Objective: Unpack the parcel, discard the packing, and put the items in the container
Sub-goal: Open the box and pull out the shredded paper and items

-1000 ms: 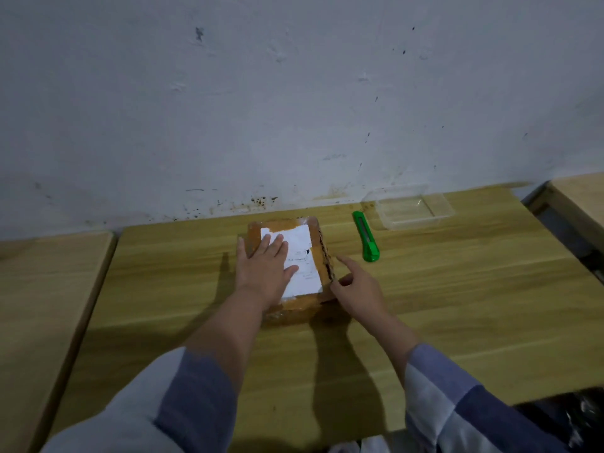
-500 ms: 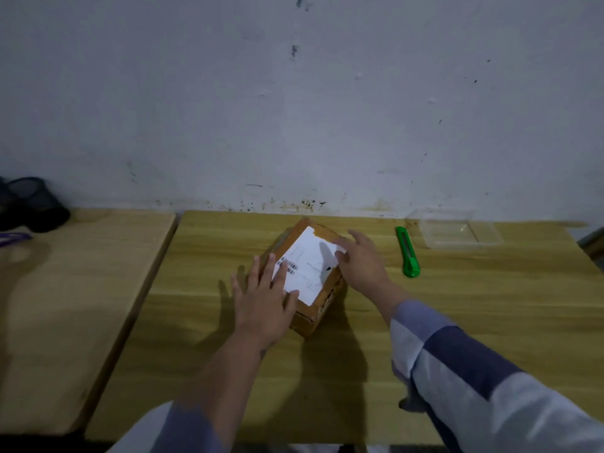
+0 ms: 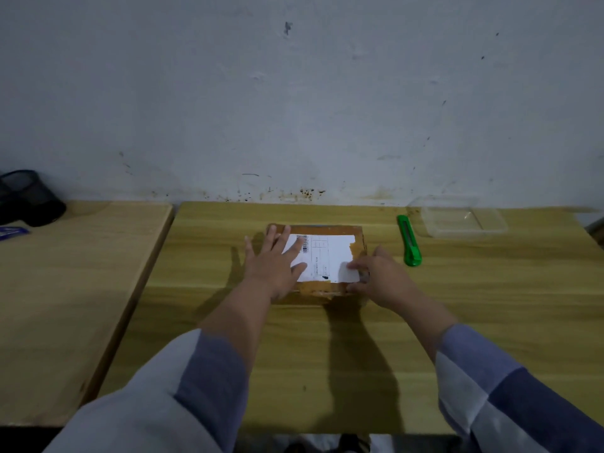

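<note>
Brown taped cardboard parcel [image 3: 322,259] at counter [image 3: 490,305] centre, still sealed. Left hand [image 3: 273,264] flat on top, fingers spread; right hand [image 3: 380,276] curled against the corner. Best steadied leftward while fetching green plastic utility knife [image 3: 409,240] at two o'clock, clear plastic container [image 3: 457,220] beyond.

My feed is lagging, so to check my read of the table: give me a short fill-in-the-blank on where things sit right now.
1. The left hand lies flat on top of the ____, over its white label.
2. The knife to the right of the box is ____ in colour.
3. The clear container beside the knife holds ____.
4. The right hand rests at the box's near ____ corner.

Missing words: box; green; nothing; right
</note>
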Demonstrator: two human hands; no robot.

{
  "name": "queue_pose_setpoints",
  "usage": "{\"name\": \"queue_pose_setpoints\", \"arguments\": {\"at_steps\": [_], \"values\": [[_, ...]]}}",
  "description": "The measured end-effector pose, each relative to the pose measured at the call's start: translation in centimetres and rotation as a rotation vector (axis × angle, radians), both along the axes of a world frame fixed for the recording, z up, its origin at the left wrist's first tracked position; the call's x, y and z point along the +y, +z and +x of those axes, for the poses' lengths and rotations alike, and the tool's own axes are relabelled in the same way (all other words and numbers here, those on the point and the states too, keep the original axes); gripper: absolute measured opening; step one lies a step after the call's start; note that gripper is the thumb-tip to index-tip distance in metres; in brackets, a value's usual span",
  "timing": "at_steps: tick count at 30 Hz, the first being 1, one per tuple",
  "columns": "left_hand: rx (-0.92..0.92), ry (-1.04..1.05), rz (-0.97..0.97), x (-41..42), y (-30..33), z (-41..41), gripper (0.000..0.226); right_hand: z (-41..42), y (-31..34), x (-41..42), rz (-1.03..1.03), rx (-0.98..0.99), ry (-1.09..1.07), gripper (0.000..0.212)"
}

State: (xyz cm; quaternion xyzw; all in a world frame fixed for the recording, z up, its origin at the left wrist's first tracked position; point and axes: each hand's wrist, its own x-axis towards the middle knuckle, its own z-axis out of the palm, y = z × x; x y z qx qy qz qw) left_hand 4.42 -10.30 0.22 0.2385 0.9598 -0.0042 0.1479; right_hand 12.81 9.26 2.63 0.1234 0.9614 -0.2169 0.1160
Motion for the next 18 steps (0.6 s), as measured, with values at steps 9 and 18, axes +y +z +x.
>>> {"name": "queue_pose_setpoints", "arguments": {"at_steps": [9,18], "values": [[0.050,0.035,0.202,-4.0,-1.0,1.8,0.084,0.6,0.0,0.3,0.236,0.069,0.292,0.042],[0.001,0.121,0.582,-5.7,0.2,3.9,0.076,3.1,-1.7,-0.9,0.222,0.546,0.167,0.017]]}}
